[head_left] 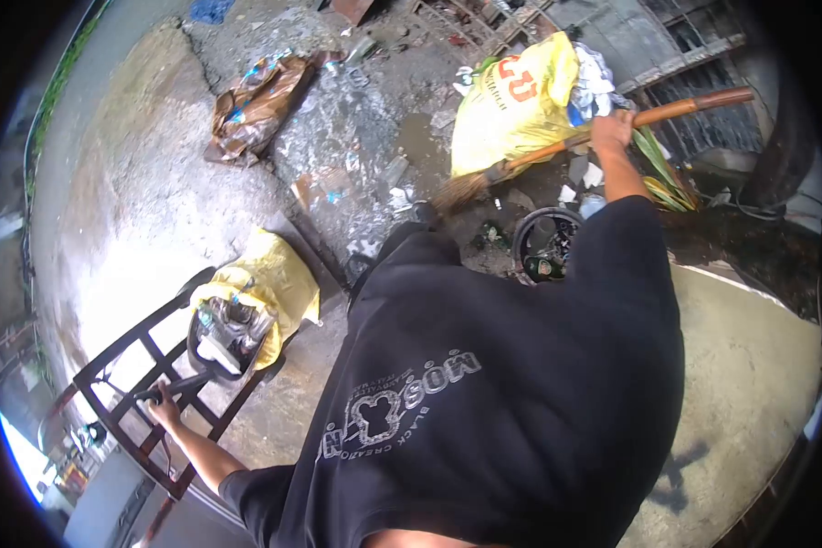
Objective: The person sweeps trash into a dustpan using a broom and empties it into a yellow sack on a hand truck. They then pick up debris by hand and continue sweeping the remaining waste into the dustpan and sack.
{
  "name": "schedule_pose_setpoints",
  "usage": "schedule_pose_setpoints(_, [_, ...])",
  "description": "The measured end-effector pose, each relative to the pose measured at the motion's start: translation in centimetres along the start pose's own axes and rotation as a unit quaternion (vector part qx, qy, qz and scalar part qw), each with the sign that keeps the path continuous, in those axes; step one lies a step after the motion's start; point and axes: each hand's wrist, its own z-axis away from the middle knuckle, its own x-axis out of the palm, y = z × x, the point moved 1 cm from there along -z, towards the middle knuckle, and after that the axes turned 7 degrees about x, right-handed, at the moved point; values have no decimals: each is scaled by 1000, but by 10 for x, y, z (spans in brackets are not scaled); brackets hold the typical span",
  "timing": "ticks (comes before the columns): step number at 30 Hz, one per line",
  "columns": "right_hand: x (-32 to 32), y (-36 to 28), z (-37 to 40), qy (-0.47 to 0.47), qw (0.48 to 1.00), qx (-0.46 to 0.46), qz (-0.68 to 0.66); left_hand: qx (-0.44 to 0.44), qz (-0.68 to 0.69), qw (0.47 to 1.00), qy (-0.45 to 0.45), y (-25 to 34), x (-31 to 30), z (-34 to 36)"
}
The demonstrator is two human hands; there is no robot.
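My right hand [612, 132] is closed around the wooden handle of a broom [539, 153], whose straw bristles point down at the ground left of the yellow sack [516, 105]. That sack is stuffed, with white and blue waste at its mouth. My left hand [164, 408] grips a black handle [187, 385] that runs to a dark-rimmed container, possibly a dustpan. Bottles and plastic litter [228, 329] lie in it, against a second yellow sack [283, 274]. Where the container ends and the sack begins is hard to make out.
A dark metal frame [142, 342] stands under my left arm. Near my feet is a round black bucket [548, 233] with bottles inside. A crumpled brown sheet [260, 105] and scattered litter lie on wet ground. A pale board [740, 365] is at right, metal grating [694, 64] behind.
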Motion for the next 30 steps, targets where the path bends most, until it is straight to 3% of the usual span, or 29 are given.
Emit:
schedule_pose_setpoints(1, [-1,0,-4,24,1000,-9,5,-21,-27,999,22,24,-1,9])
schedule_pose_setpoints(3, [-8,-5,-5,197,980,1,-1,-12,14,1000,19,16,4,7])
schedule_pose_setpoints(4, [-12,-13,-7,218,976,0,-26,-5,54,998,17,9,8,6])
schedule_pose_setpoints(5, [-12,-24,-10,230,971,1,-71,9,-22,999,33,-4,10,3])
schedule_pose_setpoints(6, [-40,-33,12,161,981,-11,-108,-18,-4,999,33,24,6,9])
schedule_pose_setpoints(8, [-41,-70,17,103,960,-36,-256,-36,-1,999,21,9,7,4])
schedule_pose_setpoints(9, [-34,-93,23,71,928,-56,-362,-21,-33,999,39,11,8,6])
schedule_pose_setpoints(12, [1,-180,59,16,865,-87,-493,-32,-45,997,61,16,3,10])
schedule_pose_setpoints(13, [28,-218,64,-38,852,-128,-506,-28,-47,997,62,48,-5,15])
schedule_pose_setpoints(15, [38,-278,117,-141,763,-202,-598,-8,-29,998,55,42,-9,15])
schedule_pose_setpoints(16, [44,-313,140,-114,796,-234,-546,-5,-29,997,70,37,-10,16])
schedule_pose_setpoints(17, [12,-324,182,-151,774,-271,-552,-12,-41,997,59,41,-14,16])
schedule_pose_setpoints(22, [-27,-429,295,-282,774,-374,-426,-34,-53,998,29,24,-17,16])
schedule_pose_setpoints(26, [-29,-539,364,-435,683,-374,-452,-11,67,997,29,25,-13,18])
schedule_pose_setpoints(28, [-50,-574,407,-551,634,-353,-412,62,162,980,96,25,0,14])
schedule_pose_setpoints(30, [-60,-602,440,-582,606,-342,-420,60,231,967,84,30,11,13])
